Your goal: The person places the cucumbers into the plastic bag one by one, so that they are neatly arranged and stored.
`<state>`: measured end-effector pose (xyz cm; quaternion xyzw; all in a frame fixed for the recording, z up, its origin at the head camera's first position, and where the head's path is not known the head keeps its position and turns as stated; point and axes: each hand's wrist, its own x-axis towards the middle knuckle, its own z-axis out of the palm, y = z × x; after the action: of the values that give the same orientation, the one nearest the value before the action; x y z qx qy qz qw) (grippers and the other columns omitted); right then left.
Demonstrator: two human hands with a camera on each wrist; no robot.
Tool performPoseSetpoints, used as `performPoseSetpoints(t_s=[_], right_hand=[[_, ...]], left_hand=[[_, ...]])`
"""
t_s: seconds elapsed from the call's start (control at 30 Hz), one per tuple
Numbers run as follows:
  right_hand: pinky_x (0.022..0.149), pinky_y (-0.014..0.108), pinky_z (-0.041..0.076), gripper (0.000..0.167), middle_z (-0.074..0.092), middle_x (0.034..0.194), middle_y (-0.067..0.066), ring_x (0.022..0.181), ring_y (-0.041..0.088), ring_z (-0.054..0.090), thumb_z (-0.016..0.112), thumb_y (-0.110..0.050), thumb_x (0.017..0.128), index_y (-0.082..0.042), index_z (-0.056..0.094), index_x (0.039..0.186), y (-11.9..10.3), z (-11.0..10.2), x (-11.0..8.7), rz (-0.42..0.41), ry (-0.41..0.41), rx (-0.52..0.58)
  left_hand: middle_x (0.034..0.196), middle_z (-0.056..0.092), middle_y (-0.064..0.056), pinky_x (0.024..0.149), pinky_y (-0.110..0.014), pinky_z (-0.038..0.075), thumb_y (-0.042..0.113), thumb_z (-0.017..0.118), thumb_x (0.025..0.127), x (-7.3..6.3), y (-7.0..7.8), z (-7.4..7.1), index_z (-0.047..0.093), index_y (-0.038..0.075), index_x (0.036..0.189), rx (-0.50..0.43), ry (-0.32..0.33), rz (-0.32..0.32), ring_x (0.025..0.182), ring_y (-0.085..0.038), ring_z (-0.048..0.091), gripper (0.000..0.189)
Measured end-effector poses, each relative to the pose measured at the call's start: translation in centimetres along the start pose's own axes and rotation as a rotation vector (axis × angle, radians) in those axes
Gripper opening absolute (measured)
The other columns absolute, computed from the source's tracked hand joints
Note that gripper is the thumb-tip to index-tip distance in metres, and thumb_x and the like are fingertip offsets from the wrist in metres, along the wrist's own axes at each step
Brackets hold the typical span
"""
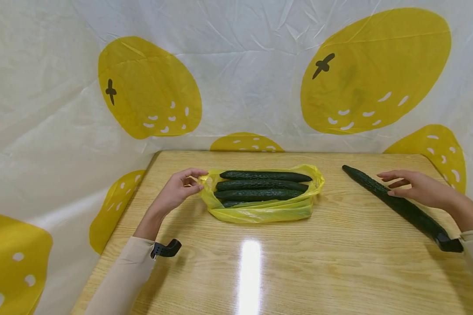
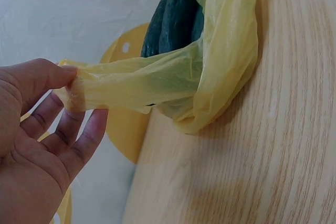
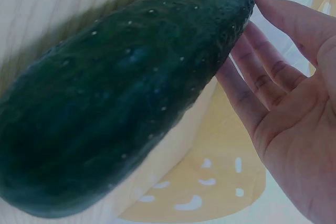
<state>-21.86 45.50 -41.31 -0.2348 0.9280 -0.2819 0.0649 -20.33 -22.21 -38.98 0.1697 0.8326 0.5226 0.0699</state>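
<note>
My left hand (image 1: pixel 176 190) pinches the left end of a thin yellow plastic bag (image 1: pixel 260 215) between thumb and fingers; the left wrist view shows this end of the bag (image 2: pixel 118 85) drawn out into a strip. Several dark green cucumbers (image 1: pixel 262 185) lie side by side in the bag, showing through its open top. Off to the right, one more cucumber (image 1: pixel 406 210) lies slanted on the table. Over its middle is my right hand (image 1: pixel 425 189), fingers extended and loosely bent. In the right wrist view the thumb tip is right at the side of this cucumber (image 3: pixel 121 93).
The wooden table (image 1: pixel 299 271) has a bright light reflection near its front. A white cloth with yellow fruit prints (image 1: pixel 252 96) hangs behind the table and along its left side. Black wrist cameras (image 1: pixel 167 248) are worn at both sleeves.
</note>
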Motion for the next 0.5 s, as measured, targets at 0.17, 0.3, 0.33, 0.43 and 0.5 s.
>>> performPoseSetpoints(t_s=[0.17,0.3,0.33,0.43,0.5], right_hand=[[0.073,0.017,0.053,0.048,0.042,0.123,-0.042,0.101,-0.011,0.058,0.068,0.002,0.094,0.004,0.053,0.14,0.33,0.14,-0.09,0.003,-0.013,0.043],[0.072,0.018,0.054,0.047,0.044,0.122,-0.041,0.099,-0.01,0.06,0.067,0.002,0.095,0.004,0.053,0.14,0.51,0.19,-0.04,0.019,-0.031,0.075],[0.071,0.019,0.054,0.047,0.046,0.122,-0.038,0.098,-0.009,0.06,0.067,0.001,0.095,0.004,0.053,0.14,0.51,0.19,-0.01,0.03,-0.041,0.079],[0.071,0.021,0.055,0.046,0.056,0.126,-0.02,0.096,-0.008,0.06,0.066,-0.003,0.097,0.007,0.051,0.14,0.38,0.17,0.15,0.078,-0.075,0.075],[0.072,0.022,0.055,0.047,0.061,0.127,-0.001,0.097,-0.008,0.06,0.066,-0.006,0.098,0.008,0.051,0.14,0.22,0.16,0.2,0.105,-0.089,0.053]], left_hand=[[0.126,0.059,-0.012,0.079,-0.031,0.055,0.01,0.069,0.098,0.09,-0.04,0.0,0.064,0.009,0.135,-0.008,-0.001,-0.007,0.093,-0.032,0.062,0.038],[0.126,0.059,-0.013,0.082,-0.038,0.056,0.01,0.069,0.098,0.18,-0.11,0.02,0.064,0.009,0.135,-0.006,0.0,-0.009,0.094,-0.033,0.062,0.037],[0.126,0.059,-0.013,0.083,-0.041,0.056,0.01,0.069,0.098,0.19,-0.1,0.02,0.064,0.009,0.135,-0.008,-0.001,-0.008,0.094,-0.033,0.062,0.038],[0.125,0.059,-0.013,0.083,-0.044,0.056,0.01,0.069,0.098,0.18,-0.05,0.01,0.064,0.009,0.135,-0.004,0.0,-0.008,0.094,-0.031,0.062,0.038],[0.125,0.059,-0.012,0.083,-0.045,0.056,0.011,0.069,0.098,0.15,0.02,0.01,0.064,0.01,0.135,-0.003,-0.001,-0.007,0.093,-0.03,0.062,0.037]])
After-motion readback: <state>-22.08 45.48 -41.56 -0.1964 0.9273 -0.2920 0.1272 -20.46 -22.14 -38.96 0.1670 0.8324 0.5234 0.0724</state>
